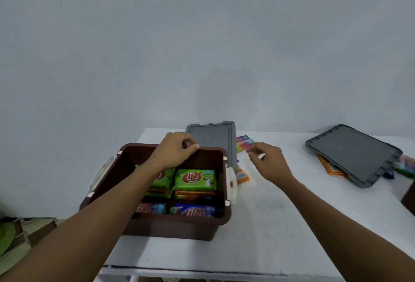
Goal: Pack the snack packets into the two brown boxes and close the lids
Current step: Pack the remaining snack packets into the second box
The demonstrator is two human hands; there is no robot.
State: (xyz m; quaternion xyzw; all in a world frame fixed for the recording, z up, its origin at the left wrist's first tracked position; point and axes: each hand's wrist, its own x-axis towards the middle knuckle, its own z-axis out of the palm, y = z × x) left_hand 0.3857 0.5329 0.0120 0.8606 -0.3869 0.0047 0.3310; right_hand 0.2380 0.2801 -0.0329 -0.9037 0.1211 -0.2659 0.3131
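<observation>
Gripping the far rim of the brown box (157, 225) with the left grip (177, 149), fingers curled over the edge, forearm crossing above the open top. Holding nothing visible in the right grip (267, 160): fingers loosely bent, narrow, hovering over the white surface (269, 225) just right of the box. Under the left grip, inside the box, snack packets in rows: a green packet (195, 178) on top, a blue packet (193, 211) nearest the front wall. Beyond the left grip, lying on the surface behind the box, a grey lid (211, 140). Just past the right grip, a rainbow packet (244, 143). Nearer than that grip, beside the box's white latch (231, 183), an orange packet (242, 175). Well to the right of the right grip, a second grey lid (352, 153), tilted on a second orange packet (330, 166), more packets past its right end.
</observation>
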